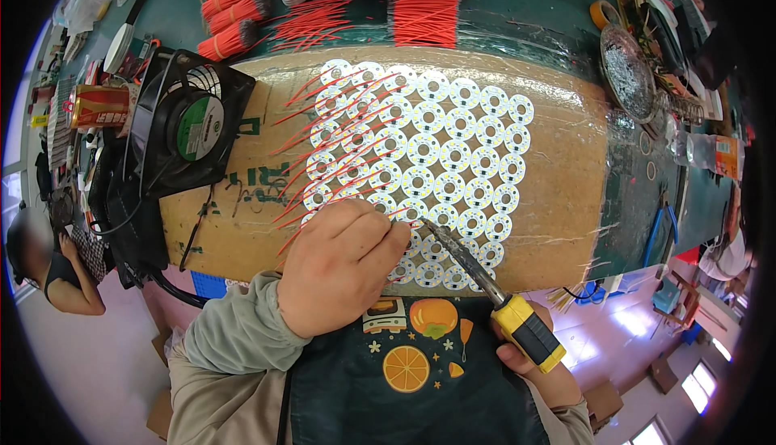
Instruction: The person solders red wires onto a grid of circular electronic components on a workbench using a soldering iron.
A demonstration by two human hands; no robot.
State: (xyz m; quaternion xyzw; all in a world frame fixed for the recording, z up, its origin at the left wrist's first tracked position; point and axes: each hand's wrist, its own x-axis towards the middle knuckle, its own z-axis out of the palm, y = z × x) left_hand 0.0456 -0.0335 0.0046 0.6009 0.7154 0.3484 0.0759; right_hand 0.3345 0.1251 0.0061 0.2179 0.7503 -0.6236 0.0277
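Currently I have the right hand clasping a soldering iron. Near its tip, the left hand curls over ring boards, hold unclear.

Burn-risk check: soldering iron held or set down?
Held: right hand grips the soldering iron by its handle, tip over the LED boards.

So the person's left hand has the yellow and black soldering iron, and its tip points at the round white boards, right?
Not quite: the head view shows the soldering iron in the right hand. Its tip does point at the round white boards.
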